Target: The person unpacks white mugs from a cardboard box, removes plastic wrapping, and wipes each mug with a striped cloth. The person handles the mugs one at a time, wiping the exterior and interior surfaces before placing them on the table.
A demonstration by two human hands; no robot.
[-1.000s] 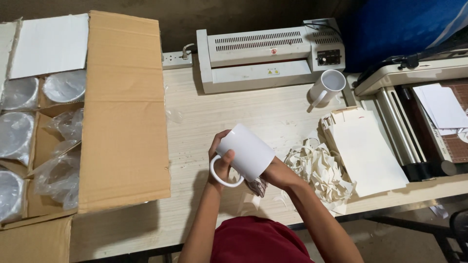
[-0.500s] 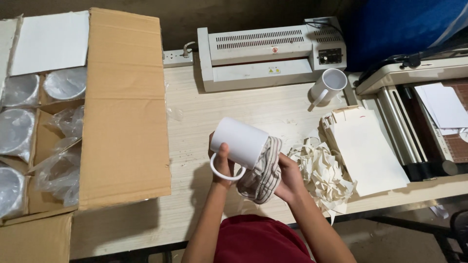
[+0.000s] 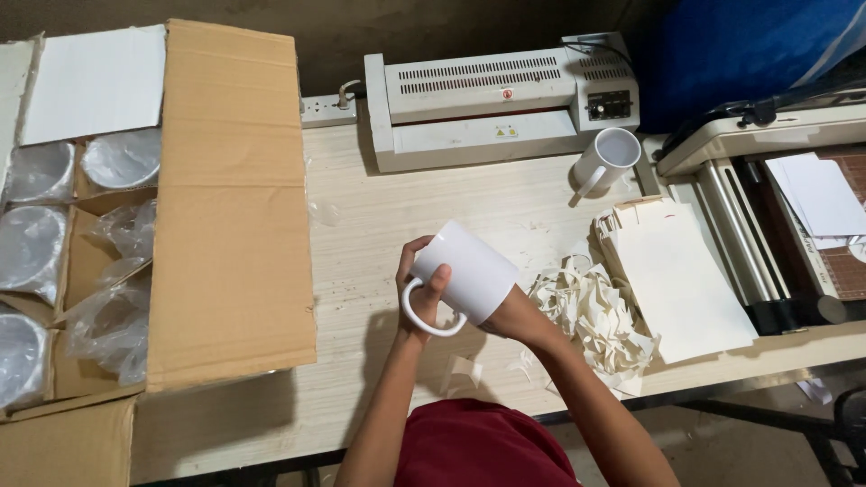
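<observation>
- So there's a white mug [image 3: 469, 271] held up over the middle of the tabletop [image 3: 379, 243], tipped on its side with the handle pointing down toward the person.
- Left hand [image 3: 421, 287] is wrapped onto it right at the handle: thumb through the loop, fingers curled over the mug's upper side. Definitely clamped on it.
- Right hand [image 3: 503, 316] is mostly tucked in at the mug's open end, so only the wrist and a bit of the back of the hand show. Can't tell if those fingers are closed or spread in there.
- Just right of the mug is a heap of cream paper scraps [image 3: 591, 311], and next to that a stack of flat cream sheets [image 3: 672, 280] lying near the tabletop's right edge.
- A second white mug [image 3: 606, 160] stands upright further back, just beside the laminator [image 3: 496, 99] at the rear.
- Big open cardboard box [image 3: 225, 198] on the left, one flap folded over the tabletop. Inside it are divider cells with more mugs in clear plastic wrap [image 3: 36, 243].
- A paper trimmer [image 3: 767, 207] sits at the far right.
- A few small paper bits [image 3: 462, 370] lie on the tabletop under the person's arms.
</observation>
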